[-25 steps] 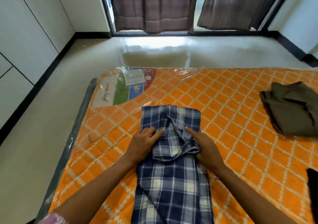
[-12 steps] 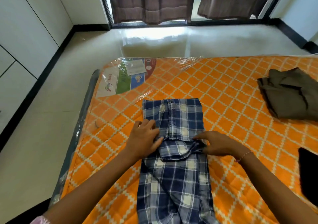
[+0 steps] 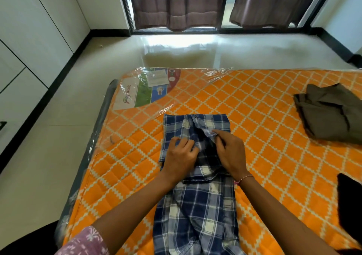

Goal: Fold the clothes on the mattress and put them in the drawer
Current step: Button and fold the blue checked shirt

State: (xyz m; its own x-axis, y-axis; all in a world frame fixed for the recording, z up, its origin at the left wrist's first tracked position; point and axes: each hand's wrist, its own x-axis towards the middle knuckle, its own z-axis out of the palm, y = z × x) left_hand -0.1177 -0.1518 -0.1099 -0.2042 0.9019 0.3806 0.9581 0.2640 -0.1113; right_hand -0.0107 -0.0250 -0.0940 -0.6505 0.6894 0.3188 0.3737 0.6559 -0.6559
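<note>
Right hand [image 3: 231, 153] pinching a fold of the plaid shirt [image 3: 195, 196] at the fingers [image 3: 214, 135], left hand [image 3: 181, 155] pressing flat just beside on the mattress [image 3: 264, 117]; best to pull taut, square edges, then smooth toward the wrists.

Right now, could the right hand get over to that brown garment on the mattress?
Probably yes. The brown garment lies in the open on the right hand's own side, with only bare mattress between them. But its fingers are pinching the plaid shirt.
</note>
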